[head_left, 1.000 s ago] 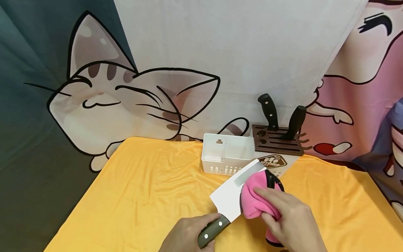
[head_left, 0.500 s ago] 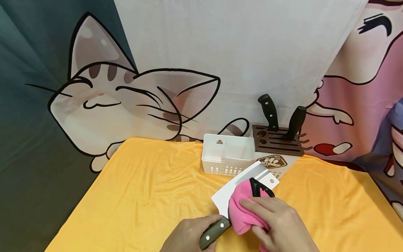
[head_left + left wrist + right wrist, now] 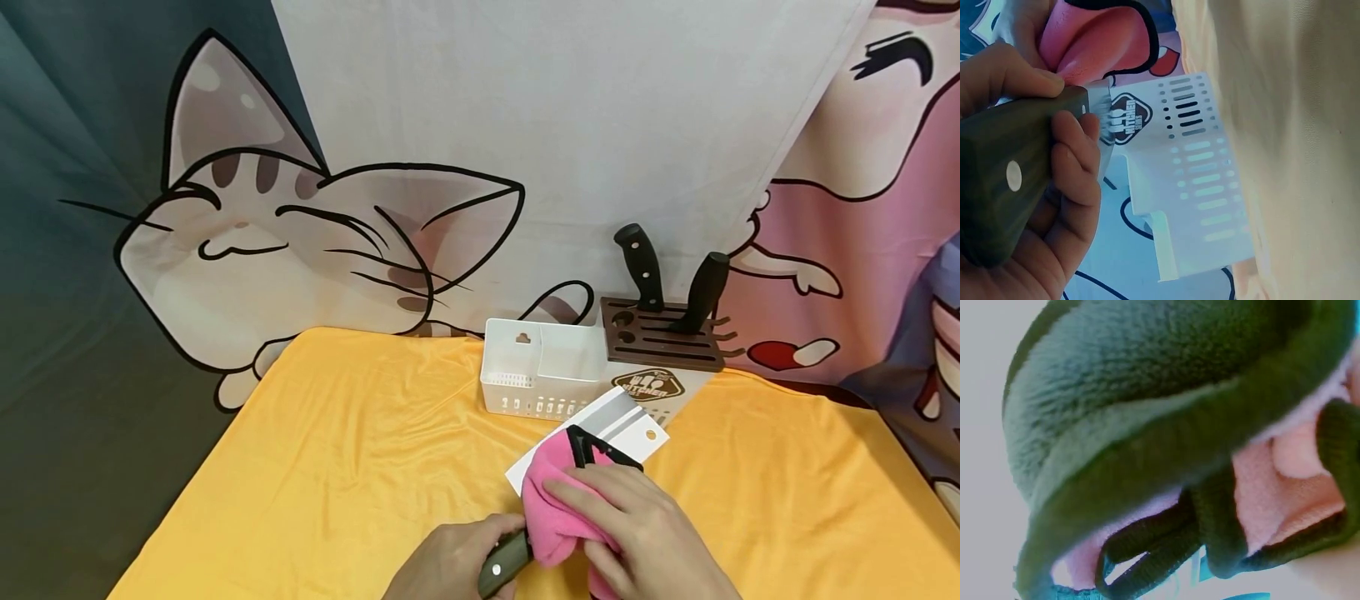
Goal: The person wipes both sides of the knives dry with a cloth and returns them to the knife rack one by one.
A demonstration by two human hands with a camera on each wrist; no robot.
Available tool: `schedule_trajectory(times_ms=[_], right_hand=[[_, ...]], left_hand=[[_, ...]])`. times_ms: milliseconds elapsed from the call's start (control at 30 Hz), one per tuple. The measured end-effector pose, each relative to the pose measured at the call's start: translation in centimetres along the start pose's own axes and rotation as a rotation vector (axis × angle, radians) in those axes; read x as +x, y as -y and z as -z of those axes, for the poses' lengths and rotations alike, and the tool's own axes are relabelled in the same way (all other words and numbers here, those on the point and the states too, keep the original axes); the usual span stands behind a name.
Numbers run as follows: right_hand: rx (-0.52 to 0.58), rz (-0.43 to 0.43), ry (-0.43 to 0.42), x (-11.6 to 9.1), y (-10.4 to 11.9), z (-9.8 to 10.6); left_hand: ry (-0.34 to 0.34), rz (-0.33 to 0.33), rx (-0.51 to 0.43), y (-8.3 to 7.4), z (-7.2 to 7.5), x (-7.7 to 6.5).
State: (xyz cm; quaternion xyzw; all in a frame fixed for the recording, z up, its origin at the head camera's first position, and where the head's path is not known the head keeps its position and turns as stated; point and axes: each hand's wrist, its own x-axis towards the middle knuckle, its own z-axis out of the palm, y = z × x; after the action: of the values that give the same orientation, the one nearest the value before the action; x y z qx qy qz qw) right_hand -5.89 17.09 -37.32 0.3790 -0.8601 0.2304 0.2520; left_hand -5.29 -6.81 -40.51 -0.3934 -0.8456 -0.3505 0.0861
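Note:
A cleaver (image 3: 621, 418) with a broad bright blade and a dark green riveted handle (image 3: 1016, 156) points away to the upper right in the head view. My left hand (image 3: 448, 565) grips that handle, fingers wrapped round it in the left wrist view. Bunched in my right hand (image 3: 647, 529) is a pink cloth (image 3: 551, 500) with black edging. The cloth lies over the blade close to the handle, hiding the blade's near part. The far end of the blade, with its round hole, shows beyond it. Folds of the cloth (image 3: 1129, 425) fill most of the right wrist view.
Behind the blade stands a white perforated kitchen rack (image 3: 510, 392) with a brown slotted top (image 3: 663, 354). Two black-handled knives (image 3: 641, 271) stand in its slots. A yellow cloth (image 3: 337, 467) covers the table, and a cartoon-print curtain (image 3: 450, 100) hangs behind.
My right hand has slid the pink cloth down and left along the blade, from its far part to the handle end. More of the blade's far end is now visible. My left hand has barely moved.

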Motion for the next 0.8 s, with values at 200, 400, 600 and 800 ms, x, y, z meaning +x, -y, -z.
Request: schedule_trajectory(times_ms=[200,400,600,800], right_hand=[[-0.069,-0.069,0.010,-0.2,-0.1,-0.2],[-0.149,-0.217,0.025,-0.6,-0.5,0.4],[-0.216,-0.307,-0.035,-1.1,-1.6,1.3],[-0.246,-0.378,-0.087,-1.6,-2.8,2.5]], left_hand=[[0.072,-0.011,0.005,0.0,0.3,0.0],[0.083,-0.043,-0.044,0.1,0.2,0.1],[0.105,-0.024,-0.012,-0.1,0.4,0.2],[0.072,-0.007,0.034,-0.1,0.5,0.1]])
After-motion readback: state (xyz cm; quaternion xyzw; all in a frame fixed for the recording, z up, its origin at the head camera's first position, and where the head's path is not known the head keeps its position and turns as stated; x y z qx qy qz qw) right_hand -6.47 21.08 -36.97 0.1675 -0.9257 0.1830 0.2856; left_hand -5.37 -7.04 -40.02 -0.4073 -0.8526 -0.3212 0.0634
